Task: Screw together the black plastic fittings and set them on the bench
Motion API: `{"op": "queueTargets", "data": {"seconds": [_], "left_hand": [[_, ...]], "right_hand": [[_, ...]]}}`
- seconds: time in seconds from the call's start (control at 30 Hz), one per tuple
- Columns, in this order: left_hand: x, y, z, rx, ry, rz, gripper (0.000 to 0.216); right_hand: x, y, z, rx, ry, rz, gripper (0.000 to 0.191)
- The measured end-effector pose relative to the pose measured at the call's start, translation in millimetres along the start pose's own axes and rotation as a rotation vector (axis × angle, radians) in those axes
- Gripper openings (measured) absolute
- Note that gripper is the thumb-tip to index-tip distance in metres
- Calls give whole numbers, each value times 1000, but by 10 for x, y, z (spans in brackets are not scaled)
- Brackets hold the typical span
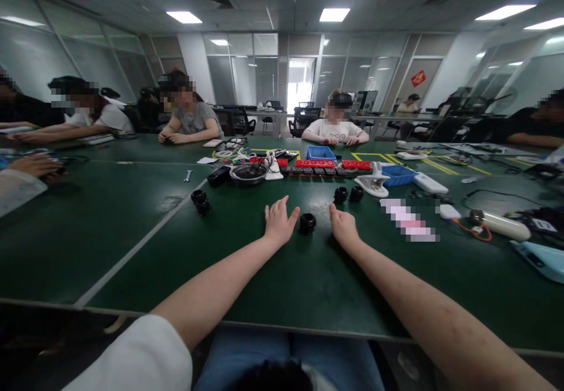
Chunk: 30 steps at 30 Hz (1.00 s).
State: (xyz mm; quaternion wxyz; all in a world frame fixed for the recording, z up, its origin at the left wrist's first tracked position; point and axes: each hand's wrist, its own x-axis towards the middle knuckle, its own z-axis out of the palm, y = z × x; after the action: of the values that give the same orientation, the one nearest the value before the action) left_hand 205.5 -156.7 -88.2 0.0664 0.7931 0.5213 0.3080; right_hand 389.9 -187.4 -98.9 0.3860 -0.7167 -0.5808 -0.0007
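My left hand (279, 220) lies flat on the green table (132, 220), fingers stretched out, holding nothing. A small black round fitting (307, 222) stands between my hands, just right of the left thumb. My right hand (343, 225) rests on the table to the right of that fitting, its fingers curled under so their tips are hidden. Two more black fittings (348, 194) stand farther back, and a black pair (201, 201) stands off to the left.
A dark round bowl (249, 173), red and black part strips (324, 167), blue bins (321, 153), a white clamp (373, 184) and a wrench (188, 175) sit mid-table. Cables and white devices (500, 224) lie right. Several people sit around the far and left sides.
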Motion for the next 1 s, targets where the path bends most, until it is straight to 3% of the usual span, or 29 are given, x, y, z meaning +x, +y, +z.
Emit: {"op": "queueTargets", "data": {"seconds": [0.1, 0.23, 0.4, 0.57, 1.0], "left_hand": [[-9, 22, -4, 71, -15, -56, 45], [5, 41, 50, 189, -68, -157, 46], [56, 37, 162, 297, -227, -245, 61], [72, 29, 180, 346, -335, -284, 65], [42, -15, 159, 381, -403, -242, 67]], "right_hand": [[-22, -27, -30, -97, 1, 46, 58], [-53, -68, -15, -245, -45, 46, 39], [-7, -28, 127, -380, -272, 76, 61], [44, 15, 172, -437, -429, 120, 65], [-2, 12, 138, -459, -469, 103, 66]]}}
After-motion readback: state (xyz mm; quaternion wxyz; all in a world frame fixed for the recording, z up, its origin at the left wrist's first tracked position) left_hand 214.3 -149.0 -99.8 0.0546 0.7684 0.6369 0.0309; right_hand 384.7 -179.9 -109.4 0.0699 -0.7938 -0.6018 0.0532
